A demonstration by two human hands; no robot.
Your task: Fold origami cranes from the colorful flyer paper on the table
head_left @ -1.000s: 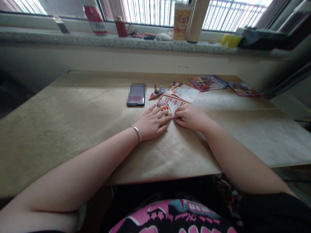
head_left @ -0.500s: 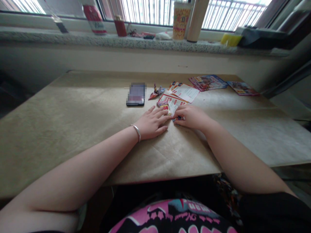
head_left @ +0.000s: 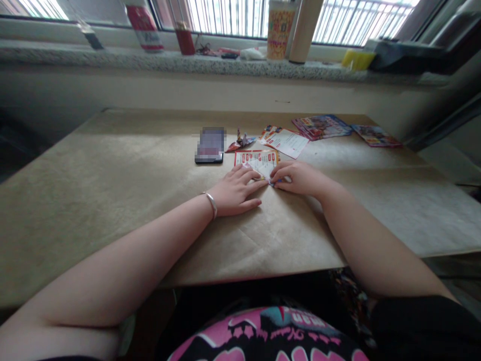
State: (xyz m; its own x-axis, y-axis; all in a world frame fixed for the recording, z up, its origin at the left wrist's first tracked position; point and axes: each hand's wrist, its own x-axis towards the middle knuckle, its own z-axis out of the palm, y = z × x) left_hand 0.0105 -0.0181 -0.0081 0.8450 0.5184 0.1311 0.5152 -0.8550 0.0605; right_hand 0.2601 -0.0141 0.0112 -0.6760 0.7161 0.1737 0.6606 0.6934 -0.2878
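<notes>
A printed paper sheet (head_left: 257, 158), white with red lettering and partly folded at its near end, lies on the table between my hands. My left hand (head_left: 237, 191), with a silver bangle at the wrist, rests flat with fingers spread across the sheet's near left part. The fingers of my right hand (head_left: 295, 177) are pinched on the sheet's near right edge, where a bit of blue shows. Both hands cover much of the folded part. Just beyond the sheet sits a folded paper figure (head_left: 241, 142) with pointed tips.
A phone (head_left: 210, 145) lies left of the paper figure. More white printed sheets (head_left: 289, 142) and colourful leaflets (head_left: 321, 127) lie toward the back right. A red can (head_left: 145, 27), a patterned cup (head_left: 280, 31) and a tall cylinder (head_left: 302, 30) stand on the windowsill.
The sheet has turned and shifted left, so its far edge runs straighter across. The flap with a large red number is now mostly under my left hand. My right hand has moved slightly.
</notes>
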